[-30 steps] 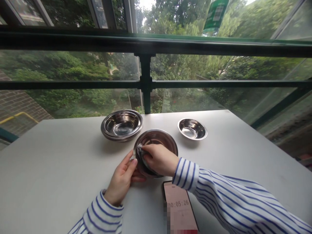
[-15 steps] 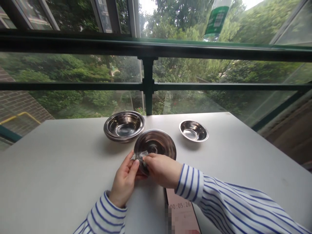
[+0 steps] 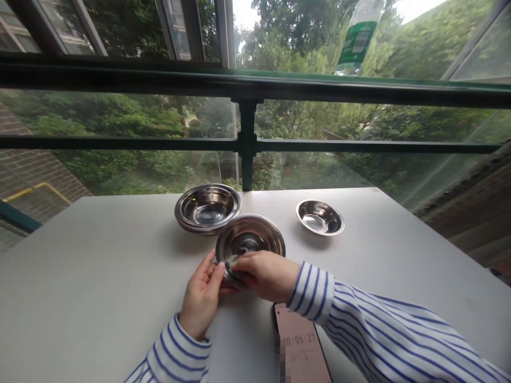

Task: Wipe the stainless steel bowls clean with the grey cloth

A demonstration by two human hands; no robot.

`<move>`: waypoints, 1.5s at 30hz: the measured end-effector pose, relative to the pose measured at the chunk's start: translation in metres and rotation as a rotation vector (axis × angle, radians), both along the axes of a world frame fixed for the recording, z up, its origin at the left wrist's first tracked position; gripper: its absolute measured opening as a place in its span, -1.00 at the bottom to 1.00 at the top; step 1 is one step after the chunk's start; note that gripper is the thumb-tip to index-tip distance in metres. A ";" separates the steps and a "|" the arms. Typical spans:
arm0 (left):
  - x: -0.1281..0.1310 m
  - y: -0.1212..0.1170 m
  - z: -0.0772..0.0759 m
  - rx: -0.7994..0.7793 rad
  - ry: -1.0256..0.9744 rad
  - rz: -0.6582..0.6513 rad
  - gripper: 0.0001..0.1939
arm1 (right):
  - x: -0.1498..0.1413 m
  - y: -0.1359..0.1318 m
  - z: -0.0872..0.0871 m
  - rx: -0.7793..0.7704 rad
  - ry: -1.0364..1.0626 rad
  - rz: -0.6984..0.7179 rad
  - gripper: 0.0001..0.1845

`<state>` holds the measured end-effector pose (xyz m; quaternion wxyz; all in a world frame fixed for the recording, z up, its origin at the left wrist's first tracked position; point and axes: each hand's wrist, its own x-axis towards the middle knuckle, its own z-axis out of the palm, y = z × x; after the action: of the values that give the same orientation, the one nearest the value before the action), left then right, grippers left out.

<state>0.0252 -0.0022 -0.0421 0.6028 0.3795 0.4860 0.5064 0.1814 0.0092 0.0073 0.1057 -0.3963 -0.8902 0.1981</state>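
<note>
My left hand [image 3: 203, 295] grips a stainless steel bowl [image 3: 251, 226] by its left rim, thumb at the inner edge and fingers around the outside. The bowl is tilted towards me over the table. Inside it, my right hand [image 3: 266, 271] pinches a small silvery-grey wad [image 3: 231, 260] against the near left wall. Most of this wad is hidden by my fingers; its material is too small to make out. Behind and left of the bowl stands a stack of steel bowls [image 3: 207, 208].
A smaller steel bowl [image 3: 319, 218] sits upright at the back right of the white table [image 3: 131, 276]. A phone showing a timer [image 3: 299, 340] lies under my right wrist. Beyond the table's far edge runs a green railing [image 3: 159, 80] with glass; a green-labelled bottle [image 3: 357, 42] stands above it.
My right hand has moved the wad down along the bowl's inner left wall. The bowl has shifted slightly left, still in my left hand. The whole view has drifted a little.
</note>
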 end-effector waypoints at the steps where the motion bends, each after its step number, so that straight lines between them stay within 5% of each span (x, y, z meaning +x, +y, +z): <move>1: 0.000 0.000 0.000 -0.001 0.005 -0.006 -0.19 | 0.007 -0.002 0.003 0.017 -0.128 0.018 -0.82; 6: 0.006 -0.001 0.008 -0.014 0.012 -0.062 -0.30 | 0.031 0.009 0.012 0.371 -0.481 -0.087 -0.79; 9: 0.008 -0.002 0.012 -0.032 0.017 -0.109 -0.33 | 0.024 0.025 0.012 0.574 -0.397 0.114 -0.70; 11: 0.006 -0.001 0.012 -0.051 0.013 -0.118 -0.34 | 0.017 0.036 0.011 0.544 -0.393 0.214 -0.67; 16: 0.002 0.002 0.011 -0.069 -0.015 -0.054 -0.32 | 0.018 0.038 0.005 0.362 -0.492 -0.026 -0.71; 20: 0.005 0.003 0.010 -0.049 -0.020 -0.064 -0.34 | 0.026 0.022 0.004 0.220 -0.503 -0.015 -0.89; 22: 0.006 0.003 0.010 -0.056 -0.018 -0.055 -0.35 | 0.028 0.019 0.005 0.179 -0.412 -0.022 -0.81; 28: 0.011 0.002 0.009 -0.101 -0.040 -0.119 -0.38 | 0.023 0.042 0.003 0.353 -0.188 -0.474 -0.61; 39: 0.010 0.003 0.012 -0.180 -0.149 -0.167 -0.55 | -0.013 0.038 0.001 0.220 -0.083 -0.052 -0.68; 45: 0.009 0.005 0.012 -0.220 -0.160 -0.180 -0.55 | -0.008 0.042 0.002 0.225 -0.095 -0.193 -0.66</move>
<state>0.0341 0.0024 -0.0299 0.7205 0.3115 0.4530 0.4226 0.1736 0.0511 0.0091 0.1256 -0.4746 -0.8686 0.0673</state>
